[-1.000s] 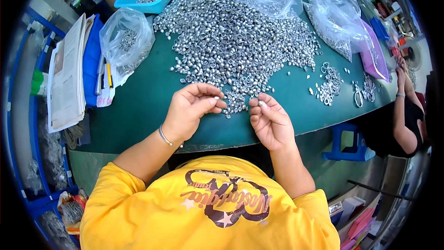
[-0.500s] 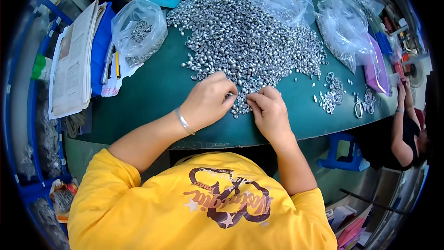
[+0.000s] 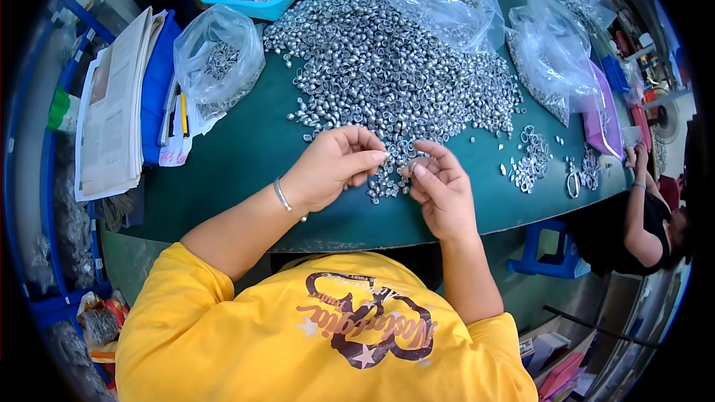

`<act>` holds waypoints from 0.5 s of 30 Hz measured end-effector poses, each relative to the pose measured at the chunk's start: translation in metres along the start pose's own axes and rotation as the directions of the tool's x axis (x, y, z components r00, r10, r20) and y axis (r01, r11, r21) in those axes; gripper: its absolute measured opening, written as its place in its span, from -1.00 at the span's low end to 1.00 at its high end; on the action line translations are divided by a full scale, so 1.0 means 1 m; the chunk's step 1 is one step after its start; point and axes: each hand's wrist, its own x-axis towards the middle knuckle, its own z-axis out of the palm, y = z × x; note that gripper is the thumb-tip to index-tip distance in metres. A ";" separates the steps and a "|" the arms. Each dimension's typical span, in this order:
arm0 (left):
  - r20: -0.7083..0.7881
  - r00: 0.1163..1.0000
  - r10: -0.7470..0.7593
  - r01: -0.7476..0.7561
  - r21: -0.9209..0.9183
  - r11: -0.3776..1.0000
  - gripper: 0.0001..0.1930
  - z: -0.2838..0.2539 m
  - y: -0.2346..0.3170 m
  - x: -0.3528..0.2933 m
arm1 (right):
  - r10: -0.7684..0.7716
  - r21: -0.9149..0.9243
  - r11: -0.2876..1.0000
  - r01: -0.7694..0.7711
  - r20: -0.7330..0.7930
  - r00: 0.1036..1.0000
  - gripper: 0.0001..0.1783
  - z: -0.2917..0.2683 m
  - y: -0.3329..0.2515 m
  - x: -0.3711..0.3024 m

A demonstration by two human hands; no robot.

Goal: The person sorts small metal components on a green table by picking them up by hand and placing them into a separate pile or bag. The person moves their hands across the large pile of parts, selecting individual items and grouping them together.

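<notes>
Your left hand (image 3: 335,167) sits at the near tip of the silvery heap (image 3: 402,67), fingers curled, thumb and forefinger almost together. Pale spot at the tips; can't tell if that's a piece or a nail. Your right hand (image 3: 447,197) faces it across a narrow gap, forefinger raised off the thumb, other fingers bent in. Looks like something small by the thumb (too tiny to confirm a grip).

The heap of small hollow metal pieces covers the middle of the desk (image 3: 246,186), running from the far side down toward the near edge. A thin tongue of it ends between and below your hands, short of that edge.

Progress: I'd call it far from done, since the heap is big and loose. A small ring-like cluster (image 3: 529,167) lies apart toward the right edge; can't say if it's finished stuff. Filled clear bags stand left (image 3: 220,67) and right (image 3: 551,59) of the heap, contents' status unclear. No obvious finished batch by either hand.
</notes>
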 end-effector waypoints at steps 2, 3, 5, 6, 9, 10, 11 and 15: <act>0.020 0.997 -0.068 0.070 -0.189 0.979 -0.86 0.005 -0.001 -0.003 | 0.098 0.194 0.975 -0.109 0.068 0.993 -0.83 -0.007 0.005 0.000; 0.027 0.994 -0.105 0.108 -0.248 0.963 -0.85 0.009 0.001 -0.003 | 0.141 0.286 0.944 -0.167 0.109 0.984 -0.83 -0.010 0.007 0.001; 0.077 0.986 -0.150 0.167 -0.334 0.928 -0.80 0.011 0.000 -0.004 | 0.201 0.345 0.906 -0.247 0.163 0.966 -0.82 -0.009 0.008 0.001; 0.090 0.982 -0.166 0.187 -0.340 0.921 -0.80 0.009 -0.003 -0.004 | 0.230 0.372 0.883 -0.287 0.191 0.954 -0.82 -0.009 0.008 0.001; 0.117 0.974 -0.195 0.225 -0.359 0.906 -0.80 0.005 -0.008 -0.003 | 0.241 0.401 0.863 -0.308 0.209 0.948 -0.83 -0.009 0.008 0.001; 0.112 0.974 -0.197 0.225 -0.362 0.905 -0.81 0.004 -0.008 -0.003 | 0.239 0.410 0.857 -0.311 0.217 0.946 -0.83 -0.010 0.008 0.001; 0.107 0.974 -0.200 0.225 -0.364 0.904 -0.81 0.004 -0.008 -0.004 | 0.230 0.410 0.860 -0.304 0.221 0.948 -0.83 -0.011 0.009 0.001; 0.153 0.969 -0.191 0.235 -0.366 0.900 -0.84 0.001 -0.009 -0.003 | 0.216 0.417 0.862 -0.288 0.212 0.953 -0.83 -0.013 0.008 -0.005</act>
